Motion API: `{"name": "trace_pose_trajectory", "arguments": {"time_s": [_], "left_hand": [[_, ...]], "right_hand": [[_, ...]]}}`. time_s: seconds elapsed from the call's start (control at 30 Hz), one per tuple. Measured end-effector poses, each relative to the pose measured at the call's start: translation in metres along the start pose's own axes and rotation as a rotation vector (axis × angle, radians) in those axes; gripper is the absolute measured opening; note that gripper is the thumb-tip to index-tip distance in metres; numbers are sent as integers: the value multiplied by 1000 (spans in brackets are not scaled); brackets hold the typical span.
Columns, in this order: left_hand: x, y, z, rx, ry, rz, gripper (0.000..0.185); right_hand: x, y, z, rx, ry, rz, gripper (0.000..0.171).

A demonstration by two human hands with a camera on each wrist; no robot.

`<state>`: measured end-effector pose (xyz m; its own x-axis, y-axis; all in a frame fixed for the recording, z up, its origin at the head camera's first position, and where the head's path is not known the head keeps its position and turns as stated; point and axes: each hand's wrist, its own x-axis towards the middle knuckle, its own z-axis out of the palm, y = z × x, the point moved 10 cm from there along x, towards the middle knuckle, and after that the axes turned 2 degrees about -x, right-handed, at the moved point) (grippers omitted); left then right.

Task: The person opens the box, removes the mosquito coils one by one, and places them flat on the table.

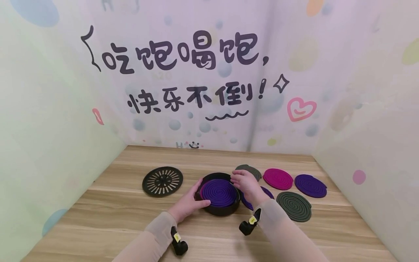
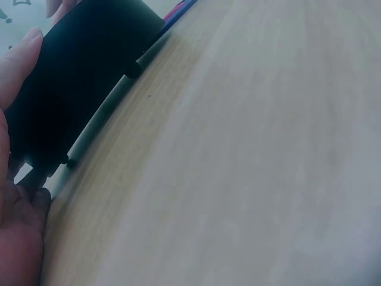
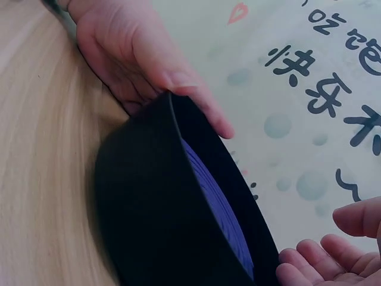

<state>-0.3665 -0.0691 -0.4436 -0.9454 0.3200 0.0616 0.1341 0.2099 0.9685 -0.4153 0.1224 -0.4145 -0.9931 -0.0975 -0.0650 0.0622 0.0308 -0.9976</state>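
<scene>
The left hand (image 1: 188, 204) cups the near-left wall of a black round tray (image 1: 218, 210), thumb and fingers curved against its side; the left wrist view shows only a fingertip and part of the palm beside the dark wall, the rest cut off. The right hand (image 1: 247, 183) lies over the tray's far-right rim with fingers loosely bent; whether it grips the rim or only rests there cannot be told, since the right wrist view catches just its fingertips (image 3: 309, 256) near the edge. Inside the tray lies a purple spiral coil (image 1: 218, 191), flat and filling most of the bowl. The tray stands on a wooden table (image 1: 114, 218), about mid-table. Under the right wrist another purple coil (image 1: 266, 191) is mostly hidden. Beyond and to the right lie a grey-green coil (image 1: 252, 169), partly covered by the hand, a magenta coil (image 1: 278, 178), a dark purple coil (image 1: 311, 185) and a dark green coil (image 1: 294, 206). To the left, well apart, lies a black slotted lid (image 1: 162, 181).
</scene>
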Motion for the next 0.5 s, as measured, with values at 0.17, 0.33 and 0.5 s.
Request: {"name": "trace_pose_trajectory", "arguments": {"time_s": [0.17, 0.33, 0.5], "left_hand": [[1, 0, 0, 5, 1, 1, 90], [1, -1, 1, 1, -2, 1, 89], [1, 0, 1, -1, -6, 4, 90]], "right_hand": [[2, 4, 5, -21, 15, 0, 37], [2, 6, 8, -62, 30, 1, 39], [2, 7, 8, -96, 47, 18, 42]]}}
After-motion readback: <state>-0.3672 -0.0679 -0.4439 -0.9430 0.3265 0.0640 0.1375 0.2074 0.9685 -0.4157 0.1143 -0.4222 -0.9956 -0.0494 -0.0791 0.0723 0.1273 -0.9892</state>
